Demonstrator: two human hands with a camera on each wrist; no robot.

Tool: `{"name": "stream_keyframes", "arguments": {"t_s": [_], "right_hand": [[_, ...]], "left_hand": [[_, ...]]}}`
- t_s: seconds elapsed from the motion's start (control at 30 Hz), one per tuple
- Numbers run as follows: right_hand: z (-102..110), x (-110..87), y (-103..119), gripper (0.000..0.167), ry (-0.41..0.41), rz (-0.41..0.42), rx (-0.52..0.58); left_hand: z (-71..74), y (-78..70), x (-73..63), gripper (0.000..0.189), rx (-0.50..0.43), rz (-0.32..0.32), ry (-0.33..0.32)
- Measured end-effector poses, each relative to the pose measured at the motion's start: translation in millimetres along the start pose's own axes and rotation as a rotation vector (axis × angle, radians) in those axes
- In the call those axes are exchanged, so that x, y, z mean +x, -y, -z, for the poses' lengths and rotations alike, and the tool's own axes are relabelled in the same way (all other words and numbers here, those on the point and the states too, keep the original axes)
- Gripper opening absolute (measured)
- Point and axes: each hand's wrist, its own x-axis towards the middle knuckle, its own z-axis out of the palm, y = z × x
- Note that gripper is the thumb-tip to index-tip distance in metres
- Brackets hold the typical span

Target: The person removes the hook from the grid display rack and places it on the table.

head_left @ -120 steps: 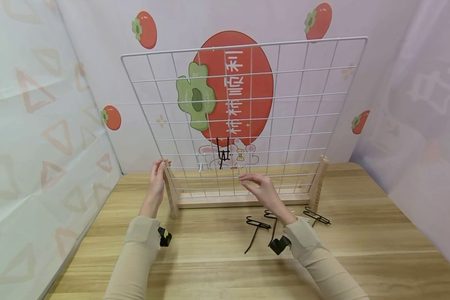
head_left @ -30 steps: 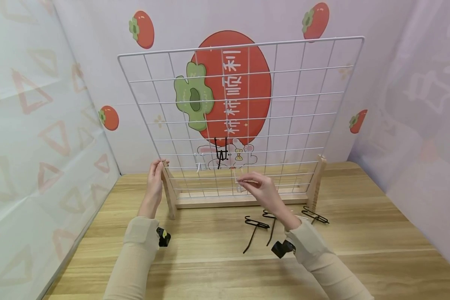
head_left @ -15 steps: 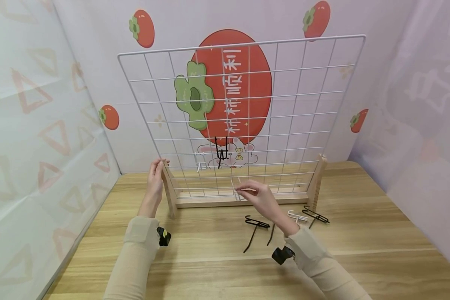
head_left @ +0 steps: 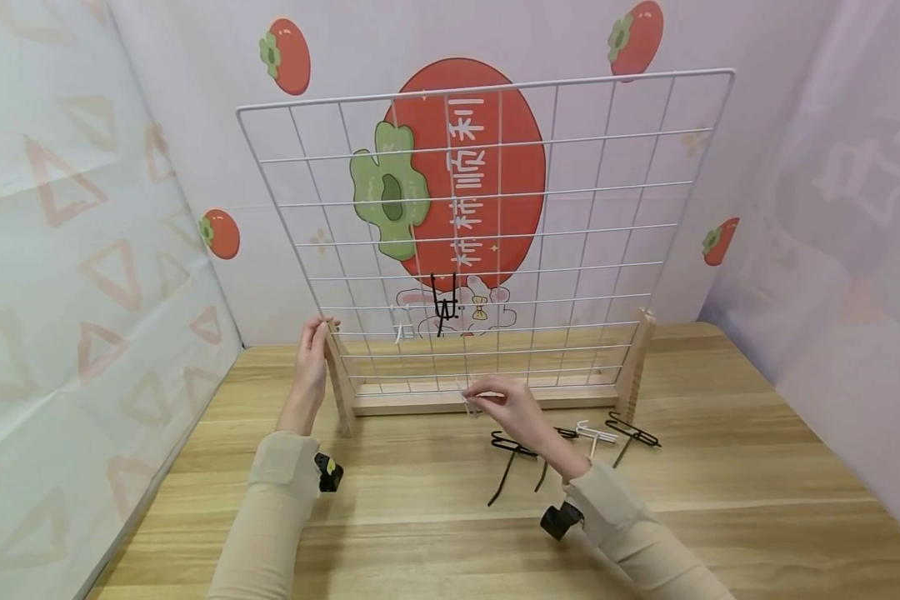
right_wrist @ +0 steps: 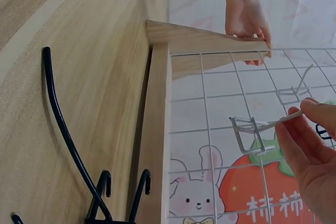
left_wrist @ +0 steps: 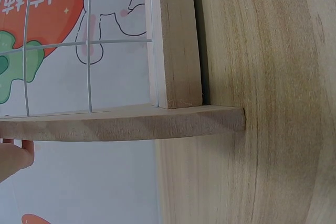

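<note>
My left hand [head_left: 311,367] grips the top of the left wooden side piece [head_left: 337,379] of a stand; in the left wrist view just its fingertips [left_wrist: 25,153] show at that wood's edge. A white wire grid panel [head_left: 487,88] stands upright in the stand. In front of its lower rows, my right hand [head_left: 510,408] pinches a white wire display hook [right_wrist: 241,137] by its long prong between thumb and fingers. The hook's rectangular back overlaps the grid wires in the right wrist view. A black hook [head_left: 444,310] and another white hook [head_left: 399,331] hang on the grid.
Loose black hooks [head_left: 512,447] lie on the wooden table [head_left: 420,533] under and beside my right forearm. A white hook [head_left: 595,434] lies among them, with a black hook [head_left: 633,432] by the stand's right leg [head_left: 636,367]. A printed cloth backdrop [head_left: 195,50] rises behind.
My right hand has moved down along the grid with the white hook. The loose white hook on the table now shows beside my forearm. My left hand has stayed on the wooden side piece.
</note>
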Motion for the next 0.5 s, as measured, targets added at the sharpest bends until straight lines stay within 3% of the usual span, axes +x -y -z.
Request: {"name": "stream_keyframes", "arguments": {"t_s": [0.33, 0.5], "right_hand": [[-2.4, -2.5, -9.1, 0.013, 0.047, -0.051, -0.036], [-4.2, -3.3, -31.8, 0.014, 0.057, -0.073, -0.033]], "left_hand": [[-0.6, 0.0, 0.0, 0.012, 0.008, -0.010, -0.005], [-0.6, 0.2, -0.1, 0.012, 0.005, -0.018, -0.006]]}}
